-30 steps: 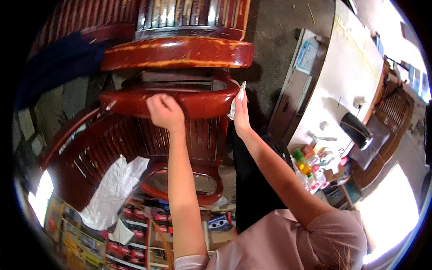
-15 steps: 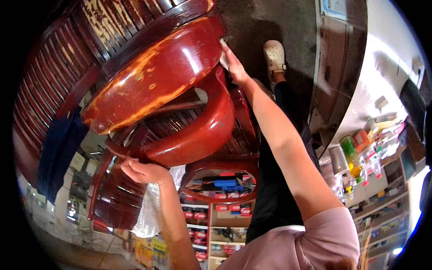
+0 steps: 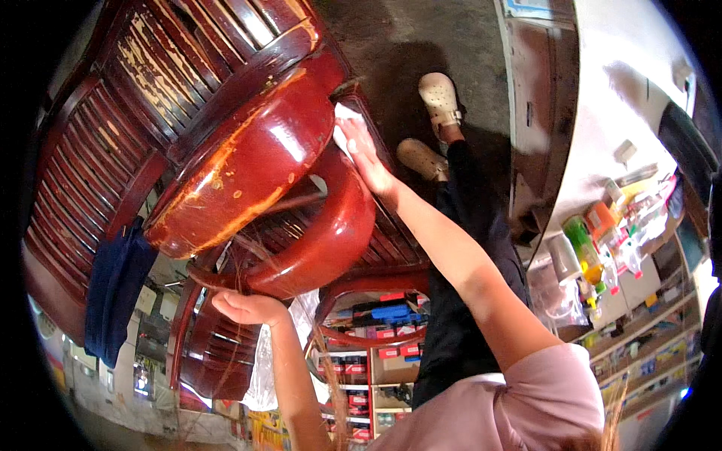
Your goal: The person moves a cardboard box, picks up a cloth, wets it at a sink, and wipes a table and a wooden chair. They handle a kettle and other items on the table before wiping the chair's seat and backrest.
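A dark red varnished wooden chair fills the middle left. Its broad armrest (image 3: 259, 154) is worn to pale wood along the edge, and a glossy curved support (image 3: 338, 244) bends below it. My right hand (image 3: 365, 154) lies against the far right end of the armrest, with a white cloth (image 3: 347, 113) pressed under its fingers. At the lower left end of the curved support is my left hand (image 3: 252, 307), its fingers curled against the wood; the fingertips are partly hidden.
Slatted backrests (image 3: 162, 68) with flaked varnish rise at the upper left. Dark blue fabric (image 3: 116, 293) hangs beside them. Clear plastic sheeting (image 3: 263, 361) and shelves of boxed goods (image 3: 353, 383) are below. A white counter (image 3: 602, 135) with bottles stands right. My beige clogs (image 3: 438, 98) are on the floor.
The view has shifted, so the chair sits lower and further left. My right hand has stayed at the armrest's end with the white cloth, its fingers now flatter. My second clog shows more.
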`<state>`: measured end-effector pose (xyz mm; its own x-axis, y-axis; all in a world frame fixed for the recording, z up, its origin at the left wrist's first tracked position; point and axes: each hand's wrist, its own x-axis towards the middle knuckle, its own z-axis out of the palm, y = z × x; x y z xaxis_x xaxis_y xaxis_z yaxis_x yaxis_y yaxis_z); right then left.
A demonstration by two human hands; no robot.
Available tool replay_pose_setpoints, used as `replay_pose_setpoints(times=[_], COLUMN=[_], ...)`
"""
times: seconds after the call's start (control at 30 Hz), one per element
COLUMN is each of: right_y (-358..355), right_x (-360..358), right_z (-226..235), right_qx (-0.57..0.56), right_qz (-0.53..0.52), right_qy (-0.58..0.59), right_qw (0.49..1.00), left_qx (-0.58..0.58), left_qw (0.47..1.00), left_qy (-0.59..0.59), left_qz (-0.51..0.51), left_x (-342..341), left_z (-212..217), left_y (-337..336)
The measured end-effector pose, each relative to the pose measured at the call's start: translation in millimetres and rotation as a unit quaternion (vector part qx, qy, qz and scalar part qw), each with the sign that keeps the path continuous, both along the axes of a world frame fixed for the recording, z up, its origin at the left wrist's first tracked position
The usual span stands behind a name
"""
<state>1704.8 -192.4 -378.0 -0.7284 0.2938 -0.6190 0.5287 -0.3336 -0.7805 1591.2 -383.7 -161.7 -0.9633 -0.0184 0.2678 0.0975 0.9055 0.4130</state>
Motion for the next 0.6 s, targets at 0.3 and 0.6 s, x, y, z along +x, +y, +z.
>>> replay_pose_setpoints(times=[0.3,0.6], right_y=[8,24], right_x=[-15,4], right_z=[-44,104], right_qx=[-0.212,-0.414], right_qz=[-0.218,-0.227], right_qy=[-0.080,-0.090], right_qw=[0.949,0.877], left_qx=[0.020,-0.053], left_qw=[1.000,0.997], left_qy=[-0.014,-0.034], left_qz=[-0.016,0.038], left_x=[2,1], left_z=[0,9], left_y=[3,16])
